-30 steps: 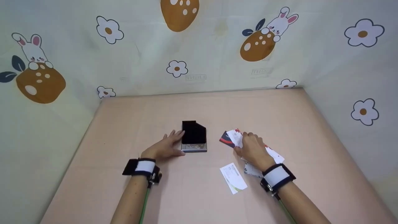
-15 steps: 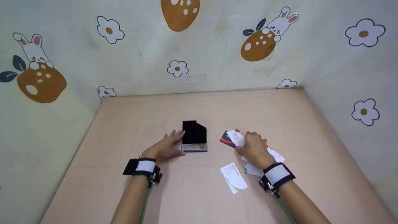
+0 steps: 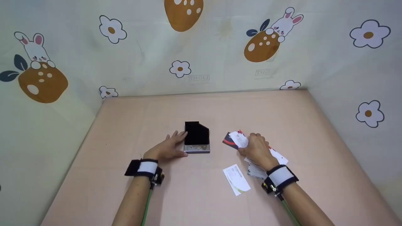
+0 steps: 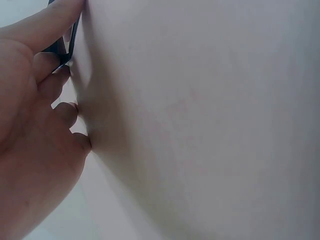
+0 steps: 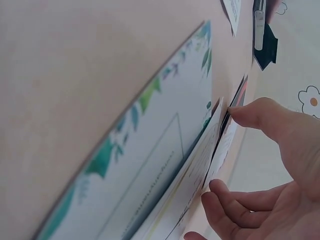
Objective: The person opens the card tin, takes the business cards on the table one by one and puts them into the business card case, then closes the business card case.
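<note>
A metal card case (image 3: pixel 197 148) with a black open flap (image 3: pixel 197 133) lies in the middle of the table in the head view. My left hand (image 3: pixel 166 148) rests beside it, thumb at its near left corner and a fingertip on its left edge. To the right, my right hand (image 3: pixel 257 150) bends over a loose pile of business cards, its thumb and fingers gripping at the edges. Out of the pile show a dark red-striped card (image 3: pixel 230 142), a white card with red flowers (image 3: pixel 238 138) and a leaf-patterned card (image 5: pixel 160 120). How many cards it holds is hidden.
A single white business card (image 3: pixel 236 180) with a green corner lies apart, nearer than the pile. The pink table (image 3: pixel 138 116) meets patterned walls (image 3: pixel 220 62) at the back and sides. A green cable runs from each wrist strap (image 3: pixel 147 167).
The right hand's fingers shift only slightly over the pile. The left hand, the card case and the single card stay put; the view itself drifts a little.
</note>
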The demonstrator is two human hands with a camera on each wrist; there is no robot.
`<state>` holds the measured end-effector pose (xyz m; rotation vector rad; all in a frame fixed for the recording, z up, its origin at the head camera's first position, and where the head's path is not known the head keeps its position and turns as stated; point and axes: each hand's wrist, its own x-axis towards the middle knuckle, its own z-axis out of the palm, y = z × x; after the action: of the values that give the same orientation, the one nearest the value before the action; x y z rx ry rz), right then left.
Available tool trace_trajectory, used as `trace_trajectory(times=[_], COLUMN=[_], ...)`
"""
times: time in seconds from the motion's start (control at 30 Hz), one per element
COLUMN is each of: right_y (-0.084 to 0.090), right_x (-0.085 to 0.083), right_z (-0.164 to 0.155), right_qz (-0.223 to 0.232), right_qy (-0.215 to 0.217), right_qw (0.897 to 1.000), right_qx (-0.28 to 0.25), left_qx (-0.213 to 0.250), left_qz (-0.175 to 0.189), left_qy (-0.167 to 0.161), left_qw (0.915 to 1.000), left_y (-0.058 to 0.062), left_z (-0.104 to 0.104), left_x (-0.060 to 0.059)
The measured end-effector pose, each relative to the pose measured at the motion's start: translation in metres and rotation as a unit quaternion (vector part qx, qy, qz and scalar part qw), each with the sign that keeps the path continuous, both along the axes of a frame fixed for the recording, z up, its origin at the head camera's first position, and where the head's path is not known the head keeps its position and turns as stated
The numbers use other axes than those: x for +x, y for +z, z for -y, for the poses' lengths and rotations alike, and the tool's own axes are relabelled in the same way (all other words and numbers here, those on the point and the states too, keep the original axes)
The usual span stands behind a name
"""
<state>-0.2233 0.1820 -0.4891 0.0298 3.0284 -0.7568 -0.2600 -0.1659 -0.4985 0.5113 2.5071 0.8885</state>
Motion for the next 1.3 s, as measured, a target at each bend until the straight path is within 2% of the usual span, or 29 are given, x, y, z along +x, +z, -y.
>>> trace_trajectory(times=[0.4,0.73,0.93,1.3], right_y=[0.005,0.008,0.007,0.008], right_x=[0.0,-0.005,-0.005,-0.01], right_z=[-0.002,0.003,0.005,0.009], right_qz=[-0.006,-0.036,-0.068,-0.068], right_qy=[-0.005,0.038,0.074,0.137], right_qw=[1.0,0.998,0.995,0.988], right_qx=[-0.015,-0.017,-0.026,-0.03], left_qx=[-0.012,-0.009,-0.009,-0.005], left_qz=[-0.001,0.001,-0.014,-0.014], left_qy=[0.002,0.004,-0.02,-0.013], left_qw=[0.9999,1.0,0.9997,0.9998], left_y=[0.002,-0.001,-0.003,-0.003], left_z=[0.001,0.0,0.0,-0.002], left_x=[-0.001,-0.002,-0.004,-0.003])
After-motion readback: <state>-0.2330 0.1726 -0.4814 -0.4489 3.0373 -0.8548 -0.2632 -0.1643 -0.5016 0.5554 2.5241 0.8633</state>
